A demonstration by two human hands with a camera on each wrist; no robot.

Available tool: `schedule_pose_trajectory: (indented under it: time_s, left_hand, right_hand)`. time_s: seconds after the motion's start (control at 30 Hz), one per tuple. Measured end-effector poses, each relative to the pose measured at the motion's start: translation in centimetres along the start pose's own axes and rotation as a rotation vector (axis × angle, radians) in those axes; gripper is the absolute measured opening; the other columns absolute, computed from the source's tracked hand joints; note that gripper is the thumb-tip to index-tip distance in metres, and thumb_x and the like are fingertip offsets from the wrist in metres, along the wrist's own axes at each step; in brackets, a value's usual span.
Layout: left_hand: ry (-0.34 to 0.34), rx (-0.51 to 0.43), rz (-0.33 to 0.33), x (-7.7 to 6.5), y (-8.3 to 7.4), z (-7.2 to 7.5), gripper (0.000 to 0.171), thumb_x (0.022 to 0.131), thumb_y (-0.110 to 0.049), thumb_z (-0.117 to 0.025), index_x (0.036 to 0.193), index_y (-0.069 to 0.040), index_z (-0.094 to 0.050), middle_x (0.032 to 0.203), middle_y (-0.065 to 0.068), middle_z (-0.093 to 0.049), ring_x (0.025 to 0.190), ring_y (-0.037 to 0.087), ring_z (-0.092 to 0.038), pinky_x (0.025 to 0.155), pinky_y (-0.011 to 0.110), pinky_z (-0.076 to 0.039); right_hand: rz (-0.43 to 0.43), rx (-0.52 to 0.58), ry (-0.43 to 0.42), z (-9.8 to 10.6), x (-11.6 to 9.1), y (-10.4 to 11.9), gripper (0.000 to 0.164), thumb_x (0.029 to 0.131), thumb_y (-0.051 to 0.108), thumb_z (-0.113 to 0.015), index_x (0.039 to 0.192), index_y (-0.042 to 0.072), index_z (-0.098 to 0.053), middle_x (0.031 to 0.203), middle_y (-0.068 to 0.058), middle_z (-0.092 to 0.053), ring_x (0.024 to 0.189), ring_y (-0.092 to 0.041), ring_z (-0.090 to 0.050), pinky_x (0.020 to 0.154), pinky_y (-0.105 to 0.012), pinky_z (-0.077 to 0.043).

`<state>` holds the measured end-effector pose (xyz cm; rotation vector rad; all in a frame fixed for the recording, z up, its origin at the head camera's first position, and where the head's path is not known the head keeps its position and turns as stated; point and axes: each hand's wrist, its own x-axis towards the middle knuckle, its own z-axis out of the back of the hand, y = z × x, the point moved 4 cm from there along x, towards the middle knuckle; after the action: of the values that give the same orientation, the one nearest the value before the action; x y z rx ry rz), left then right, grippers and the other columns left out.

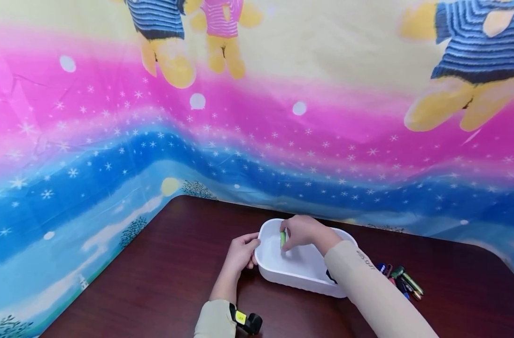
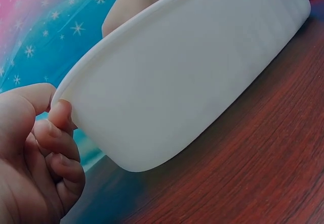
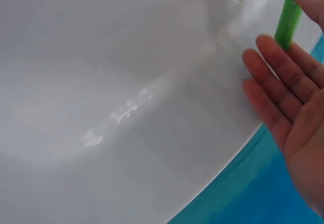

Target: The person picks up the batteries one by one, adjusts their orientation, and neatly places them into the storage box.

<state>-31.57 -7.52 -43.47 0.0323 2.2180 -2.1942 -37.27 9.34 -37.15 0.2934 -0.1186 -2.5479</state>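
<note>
A white oval-cornered plastic basin (image 1: pixel 301 280) stands on the dark wooden table. My left hand (image 1: pixel 241 252) grips its left rim, thumb on the edge and fingers curled below, as the left wrist view shows on the basin wall (image 2: pixel 167 87). Inside the basin, my right hand (image 1: pixel 302 231) pinches a small green battery (image 1: pixel 283 240) by its ends between thumb and fingers. The right wrist view shows the green battery (image 3: pixel 287 21) upright near the basin's wall, with the other fingers extended. Whether it touches the basin floor I cannot tell.
On the table (image 1: pixel 176 263) right of the basin lies a pile of batteries (image 1: pixel 402 281) in several colours, partly behind the right sleeve (image 1: pixel 367 281). A patterned cloth (image 1: pixel 257 155) hangs along the table's back and left edges.
</note>
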Motion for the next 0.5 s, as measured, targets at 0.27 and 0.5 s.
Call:
schedule_pose_trajectory:
  time_s: [0.27, 0.5]
  left_hand:
    - [0.017, -0.003, -0.027, 0.0, 0.0, 0.1, 0.036, 0.088, -0.01, -0.053, 0.122, 0.002, -0.058, 0.044, 0.001, -0.047, 0.032, 0.005, -0.04, 0.033, 0.018, -0.035]
    - [0.02, 0.0, -0.031, -0.1, 0.0, 0.0, 0.035, 0.088, -0.011, -0.054, 0.121, 0.001, -0.06, 0.043, 0.001, -0.047, 0.031, 0.005, -0.04, 0.033, 0.018, -0.035]
  right_hand:
    - [0.03, -0.086, -0.011, -0.8, 0.4, 0.3, 0.058, 0.072, 0.048, -0.074, 0.119, 0.017, -0.061, 0.067, 0.008, -0.054, 0.062, -0.011, -0.05, 0.062, -0.03, -0.043]
    - [0.035, -0.016, -0.006, -1.9, 1.0, 0.4, 0.056, 0.071, 0.051, -0.073, 0.116, 0.018, -0.063, 0.071, 0.007, -0.053, 0.065, -0.012, -0.05, 0.062, -0.029, -0.043]
